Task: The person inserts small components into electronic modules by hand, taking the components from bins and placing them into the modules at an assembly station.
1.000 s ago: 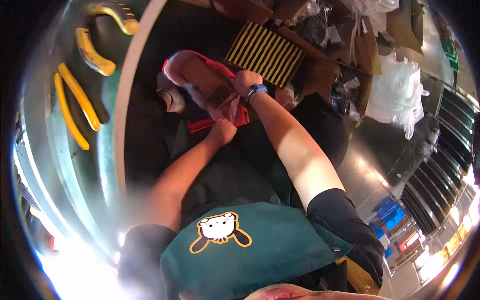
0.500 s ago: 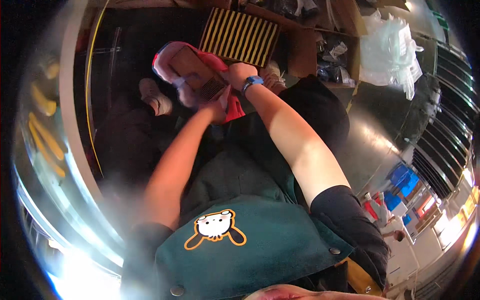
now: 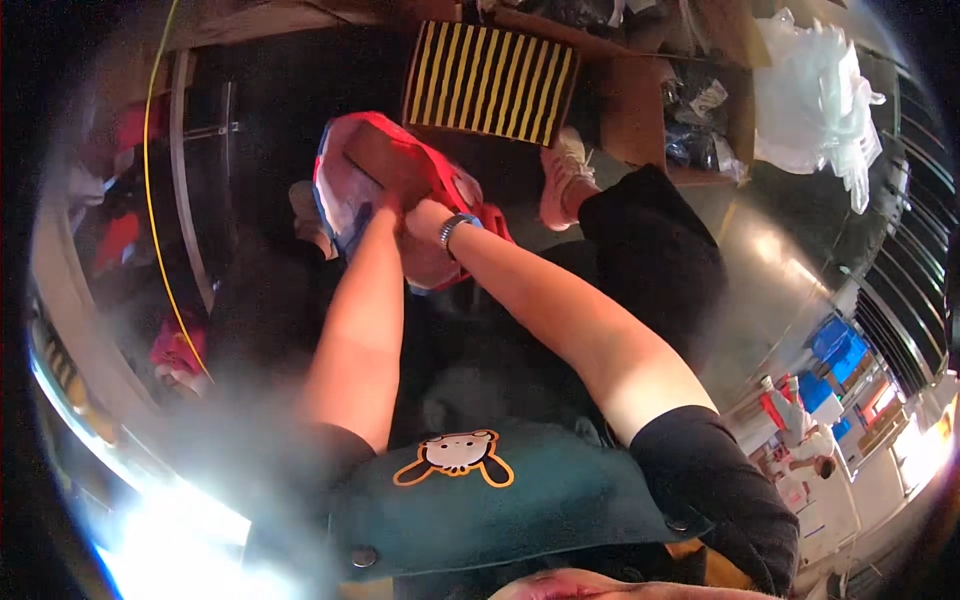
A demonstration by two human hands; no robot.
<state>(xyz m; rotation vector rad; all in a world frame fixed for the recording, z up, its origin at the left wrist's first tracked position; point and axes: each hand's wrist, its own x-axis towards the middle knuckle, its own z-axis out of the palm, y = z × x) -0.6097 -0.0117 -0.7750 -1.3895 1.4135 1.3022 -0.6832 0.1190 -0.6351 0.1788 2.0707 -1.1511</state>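
A red, white and blue bag-like bundle [image 3: 335, 180] lies low in front of me, its top spread apart. Inside it shows a brown, flat, cardboard-like piece [image 3: 375, 160]. My left hand [image 3: 393, 200] reaches into the bundle, and its fingers are lost in shadow and blur. Right beside it, my right hand [image 3: 428, 220], with a blue and metal watch [image 3: 455, 228] at the wrist, is closed over the bundle's middle. What its fingers hold is hidden. Red folds [image 3: 465, 190] of the bundle rise on the right of my hands.
Beyond the bundle stands a box with a yellow and black striped top [image 3: 492, 82]. An open cardboard carton [image 3: 700, 125] holds dark plastic-wrapped items, with white plastic bags [image 3: 815, 100] beside it. My shoe [image 3: 567, 180] is near the bundle. A person [image 3: 805, 450] is far off right.
Both hands have moved together into the middle of the bundle; earlier they were at its near right edge. The bundle has turned and opened wider, and the brown piece is now mostly covered.
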